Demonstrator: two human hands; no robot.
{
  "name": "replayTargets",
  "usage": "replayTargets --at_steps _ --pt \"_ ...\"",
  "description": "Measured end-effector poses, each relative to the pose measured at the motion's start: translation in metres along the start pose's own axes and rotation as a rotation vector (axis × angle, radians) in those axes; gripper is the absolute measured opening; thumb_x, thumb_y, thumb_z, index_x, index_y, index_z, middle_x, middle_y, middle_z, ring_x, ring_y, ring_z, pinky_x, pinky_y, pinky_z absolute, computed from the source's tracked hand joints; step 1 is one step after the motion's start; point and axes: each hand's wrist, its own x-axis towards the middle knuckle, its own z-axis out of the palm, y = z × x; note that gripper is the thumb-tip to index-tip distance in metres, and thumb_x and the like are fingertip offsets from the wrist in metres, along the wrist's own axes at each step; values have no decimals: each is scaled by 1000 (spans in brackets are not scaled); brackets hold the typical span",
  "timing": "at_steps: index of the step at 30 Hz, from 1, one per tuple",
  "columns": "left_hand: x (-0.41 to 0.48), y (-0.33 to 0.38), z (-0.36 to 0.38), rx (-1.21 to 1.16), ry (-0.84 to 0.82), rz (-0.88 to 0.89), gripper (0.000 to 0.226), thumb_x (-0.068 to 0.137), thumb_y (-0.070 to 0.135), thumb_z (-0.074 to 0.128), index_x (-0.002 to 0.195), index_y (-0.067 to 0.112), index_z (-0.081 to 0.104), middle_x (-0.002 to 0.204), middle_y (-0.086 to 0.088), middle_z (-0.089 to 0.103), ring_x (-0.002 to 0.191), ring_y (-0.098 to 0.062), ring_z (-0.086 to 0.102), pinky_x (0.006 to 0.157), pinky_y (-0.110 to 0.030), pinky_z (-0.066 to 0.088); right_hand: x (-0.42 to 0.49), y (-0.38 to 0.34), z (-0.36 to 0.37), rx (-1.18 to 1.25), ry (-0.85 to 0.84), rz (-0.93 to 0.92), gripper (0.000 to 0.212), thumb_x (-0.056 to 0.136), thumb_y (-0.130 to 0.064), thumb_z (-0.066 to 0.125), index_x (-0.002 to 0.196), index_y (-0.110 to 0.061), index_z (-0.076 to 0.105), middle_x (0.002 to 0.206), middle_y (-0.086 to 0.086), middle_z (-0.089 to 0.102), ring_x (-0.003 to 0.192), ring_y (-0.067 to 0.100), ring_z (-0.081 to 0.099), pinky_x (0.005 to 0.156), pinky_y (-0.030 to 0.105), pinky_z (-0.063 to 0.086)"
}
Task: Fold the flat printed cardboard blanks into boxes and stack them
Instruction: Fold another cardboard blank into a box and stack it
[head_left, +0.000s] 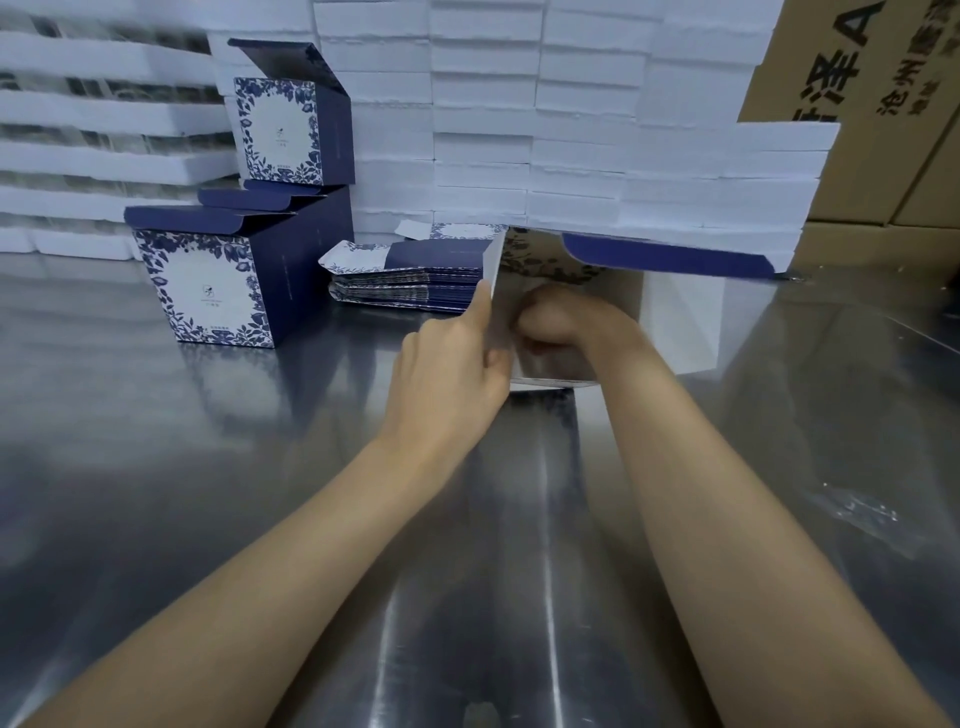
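Left fingers pinch the half-folded box by its flap, right fingers clenched inside; flat blanks stacked behind.

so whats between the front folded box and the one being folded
A pile of flat printed blanks on the steel table, between the front folded box and the half-folded box, seen in the head view.
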Motion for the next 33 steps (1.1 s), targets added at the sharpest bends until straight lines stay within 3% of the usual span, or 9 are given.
replayTargets --at_steps 4,9,11,15,17,20,25,29,33 --pt "4 -7 2 103 7 -12 55 84 9 48 139 10 43 64 -8 40 66 -37 35 60 -40 30 -11 -14 -16 -75 25 -103 26 89 -10 47 100 -8 70 99 11 72 94 27 67 82 37 54" --pt "8 -20 2 150 10 -76 50 86 8 47 136 8 43 64 -7 36 68 -38 36 59 -39 27 -37 -21 -47 339 -163 -168 26 98 -5 41 111 -19 57 98 2 70 80 13 72 76 25 57" --pt "10 -25 2 159 18 -92 51 86 7 46 137 6 42 66 -10 38 68 -36 35 59 -39 28 -45 -16 -62 410 -61 -236 29 96 -2 43 102 -21 64 98 3 73 85 15 73 87 31 56" --pt "10 -29 2 151 9 -91 62 88 8 45 148 9 32 70 -13 45 72 -40 47 61 -42 38 -54 -8 -75 665 238 -406 28 93 2 46 101 -16 65 88 4 72 75 13 68 77 28 54" --pt "10 -30 3 141 6 -96 65 87 8 45 150 11 31 70 -14 46 72 -40 49 63 -43 42 -51 -4 -74 610 429 -465 29 90 1 50 108 -18 63 91 4 65 78 11 60 74 18 48" --pt "10 -29 5 150 2 -102 67 86 8 45 151 13 31 67 -12 44 69 -35 42 61 -40 37 -41 3 -68 301 592 -502 44 89 -2 54 127 -22 59 120 2 49 115 13 43 92 4 28" --pt "11 -32 1 51 -10 -114 66 81 6 46 146 19 41 56 -6 35 64 -37 39 63 -42 44 -20 17 -51 94 471 -434 69 90 -13 63 149 -30 33 160 -10 18 145 7 18 108 20 19" --pt "11 -38 3 -63 33 -126 60 79 6 46 138 21 50 54 -6 39 59 -33 36 68 -48 50 -11 17 -38 74 561 -346 53 94 -31 59 143 -39 42 152 -15 35 137 7 34 97 28 30" --pt "8 -37 4 -190 51 -106 61 77 15 47 136 32 51 65 -5 61 62 -30 54 69 -41 52 -7 13 -27 65 611 -342 31 93 -42 57 121 -31 64 120 -5 62 122 18 45 94 34 37"
